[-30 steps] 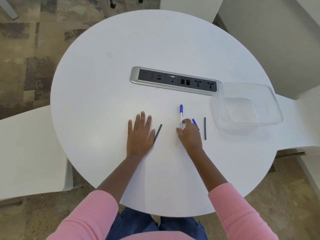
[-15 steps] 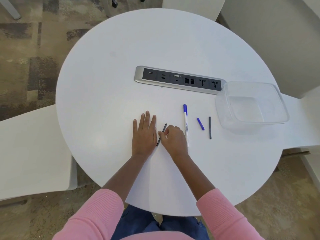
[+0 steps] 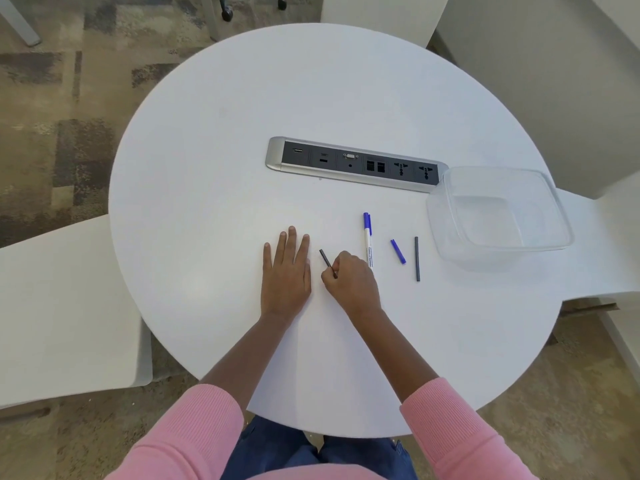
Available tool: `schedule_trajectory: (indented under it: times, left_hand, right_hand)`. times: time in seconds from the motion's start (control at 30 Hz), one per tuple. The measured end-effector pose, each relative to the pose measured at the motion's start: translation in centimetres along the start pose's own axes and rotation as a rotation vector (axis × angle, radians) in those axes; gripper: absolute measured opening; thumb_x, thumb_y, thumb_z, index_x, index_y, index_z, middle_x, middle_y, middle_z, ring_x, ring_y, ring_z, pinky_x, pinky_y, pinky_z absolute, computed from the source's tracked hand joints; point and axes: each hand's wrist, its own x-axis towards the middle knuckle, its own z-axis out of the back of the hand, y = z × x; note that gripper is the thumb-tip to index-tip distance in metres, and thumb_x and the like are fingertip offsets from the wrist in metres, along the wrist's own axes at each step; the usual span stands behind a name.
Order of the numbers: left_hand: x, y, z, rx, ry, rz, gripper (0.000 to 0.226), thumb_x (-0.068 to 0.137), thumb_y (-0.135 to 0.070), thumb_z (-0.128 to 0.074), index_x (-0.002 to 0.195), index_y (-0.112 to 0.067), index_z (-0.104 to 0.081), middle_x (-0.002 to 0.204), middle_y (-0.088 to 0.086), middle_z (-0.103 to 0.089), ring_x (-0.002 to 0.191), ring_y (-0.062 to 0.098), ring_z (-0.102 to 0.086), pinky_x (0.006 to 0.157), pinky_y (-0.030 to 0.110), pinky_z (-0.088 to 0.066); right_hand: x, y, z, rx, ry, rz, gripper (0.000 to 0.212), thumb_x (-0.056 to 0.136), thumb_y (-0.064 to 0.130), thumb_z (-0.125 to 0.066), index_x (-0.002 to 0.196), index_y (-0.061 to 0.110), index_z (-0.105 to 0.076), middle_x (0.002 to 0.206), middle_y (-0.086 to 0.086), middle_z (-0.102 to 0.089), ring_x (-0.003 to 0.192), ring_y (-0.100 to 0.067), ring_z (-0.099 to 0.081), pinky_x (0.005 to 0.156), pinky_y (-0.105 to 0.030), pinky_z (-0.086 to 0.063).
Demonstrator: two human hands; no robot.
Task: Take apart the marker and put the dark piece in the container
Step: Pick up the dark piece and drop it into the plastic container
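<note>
A thin dark stick (image 3: 326, 258) is pinched at its near end by my right hand (image 3: 351, 282), just above the white round table (image 3: 214, 188). My left hand (image 3: 286, 270) lies flat on the table to the left of it, fingers spread, holding nothing. The white marker body with a blue cap (image 3: 367, 239) lies right of my right hand. Further right lie a small blue piece (image 3: 398, 251) and a second dark stick (image 3: 417, 258). The clear plastic container (image 3: 498, 216) stands at the right, nothing visible inside it.
A silver and black socket strip (image 3: 355, 163) is set into the table behind the marker parts, touching the container's left corner. White chairs stand at the left (image 3: 65, 313) and right (image 3: 602, 244) of the table.
My right hand left the marker, moved left to the dark stick beside my left hand and closed on it. The stick's far end has swung to point away and left. The left hand stayed flat.
</note>
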Motion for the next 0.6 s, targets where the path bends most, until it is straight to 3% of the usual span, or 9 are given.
schedule_trajectory:
  times: [0.13,0.3,0.5,0.6]
  left_hand:
    - [-0.1,-0.1,0.1,-0.003,0.003,0.006,0.051,0.088,-0.020,-0.028,0.129,-0.007,-0.054,0.137,0.018,-0.050,0.123,0.032,-0.051,0.100,0.054,-0.038]
    - [-0.1,-0.2,0.0,-0.006,-0.009,0.011,0.051,0.087,-0.020,-0.029,0.128,-0.006,-0.056,0.136,0.019,-0.050,0.123,0.034,-0.051,0.102,0.051,-0.035]
    - [0.8,-1.9,0.4,0.004,0.013,0.026,0.050,0.088,-0.021,-0.028,0.123,-0.003,-0.059,0.131,0.022,-0.054,0.120,0.037,-0.052,0.098,0.053,-0.040]
    - [1.9,-3.5,0.7,0.004,0.052,0.018,0.050,0.088,-0.022,-0.029,0.122,-0.001,-0.060,0.129,0.023,-0.055,0.117,0.039,-0.054,0.093,0.056,-0.042]
  right_hand:
    - [-0.4,-1.3,2.4,0.074,-0.038,0.001,0.014,0.084,0.011,-0.048,0.089,0.001,-0.055,0.082,-0.017,-0.063,0.074,-0.029,-0.055,0.066,-0.035,-0.045]
    - [-0.5,-3.9,6.7,0.121,-0.137,0.092,0.024,0.087,0.005,-0.049,0.109,0.002,-0.058,0.094,-0.017,-0.067,0.091,-0.029,-0.059,0.078,-0.036,-0.045]
    - [0.6,-8.1,12.1,0.025,-0.346,0.175,0.015,0.086,0.006,-0.054,0.096,0.006,-0.065,0.095,-0.012,-0.068,0.091,-0.028,-0.057,0.073,-0.027,-0.038]
    - [1.4,-9.8,14.6,-0.025,-0.445,0.198,0.012,0.084,0.004,-0.058,0.092,0.006,-0.065,0.093,-0.014,-0.068,0.089,-0.033,-0.056,0.076,-0.040,-0.046]
